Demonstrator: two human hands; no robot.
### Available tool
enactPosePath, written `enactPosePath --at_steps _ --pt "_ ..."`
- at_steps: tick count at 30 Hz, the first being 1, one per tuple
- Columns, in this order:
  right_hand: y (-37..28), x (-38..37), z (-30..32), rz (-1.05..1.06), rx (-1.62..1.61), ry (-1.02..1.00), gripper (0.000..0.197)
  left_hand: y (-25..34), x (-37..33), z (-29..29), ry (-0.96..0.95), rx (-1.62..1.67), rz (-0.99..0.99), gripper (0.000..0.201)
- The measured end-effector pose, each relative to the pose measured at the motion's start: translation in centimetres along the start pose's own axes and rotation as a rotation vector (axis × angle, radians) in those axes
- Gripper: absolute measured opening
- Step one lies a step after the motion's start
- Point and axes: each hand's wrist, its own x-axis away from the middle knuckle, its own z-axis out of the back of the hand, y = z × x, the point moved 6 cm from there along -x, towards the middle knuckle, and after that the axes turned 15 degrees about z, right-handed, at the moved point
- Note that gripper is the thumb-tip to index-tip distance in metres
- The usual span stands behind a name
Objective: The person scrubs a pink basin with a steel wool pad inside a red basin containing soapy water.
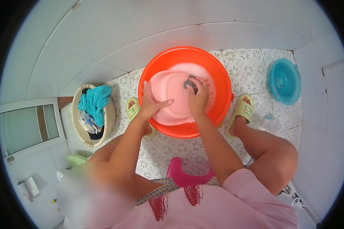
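Note:
A pink plastic basin (174, 91) lies tilted inside a large orange tub (222, 68), with sudsy water (195, 69) behind it and to its right. My left hand (152, 105) grips the pink basin at its left edge, the thumb lying across its surface. In my right hand (198, 98) is a dark grey steel wool scourer (191, 86), pressed against the right part of the pink basin. The fingers of that hand curl over the scourer and partly cover it.
On the left a beige laundry basket (111, 114) holds turquoise, white and dark clothes. A blue basin (284, 82) stands to the right, with a whitish container (270, 124) nearer me. A pink stool (183, 173) is below me. Walls bound the tiled floor.

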Motion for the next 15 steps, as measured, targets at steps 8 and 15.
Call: enactPosePath --at_steps 8,15 --pt "1.1 -0.5 0.4 -0.044 -0.047 -0.095 0.030 2.5 3.5 -0.5 0.016 -0.300 0.087 0.126" --pt "0.8 -0.9 -0.8 -0.060 -0.025 -0.095 0.043 1.4 3.0 -0.4 0.043 -0.392 0.049 0.122"
